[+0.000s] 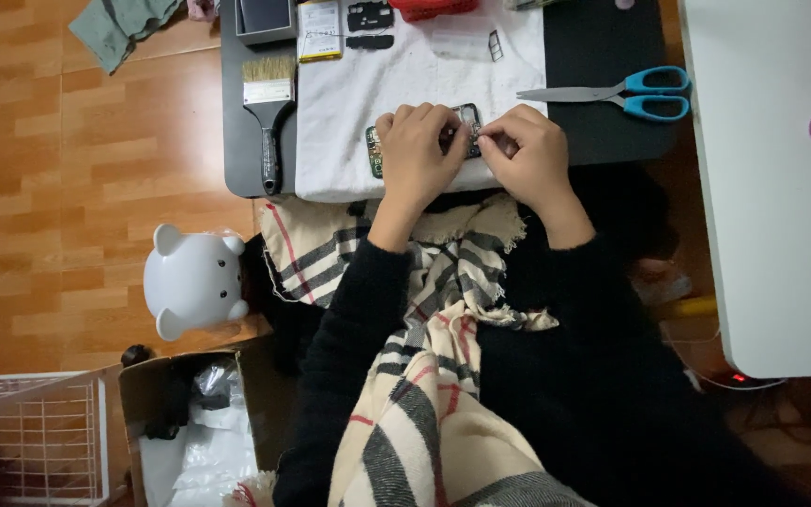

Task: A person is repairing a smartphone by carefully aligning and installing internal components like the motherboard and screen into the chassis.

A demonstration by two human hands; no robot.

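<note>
A small opened phone [466, 120], its green circuit board [374, 150] showing at the left end, lies on a white cloth [424, 70] over a dark table [603, 38]. My left hand [420, 150] covers most of the phone and holds it down. My right hand [527, 155] sits at its right end with fingertips pinched together on something too small to make out. Both sleeves are black.
A flat paintbrush [269, 113] lies left of the cloth, blue-handled scissors [626, 92] to the right. Small phone parts and a battery [321, 30] sit at the far edge. A plaid scarf [424, 310] hangs below. A white bear-shaped lamp [194, 280], a cardboard box [194, 422] and a white table [772, 169] surround me.
</note>
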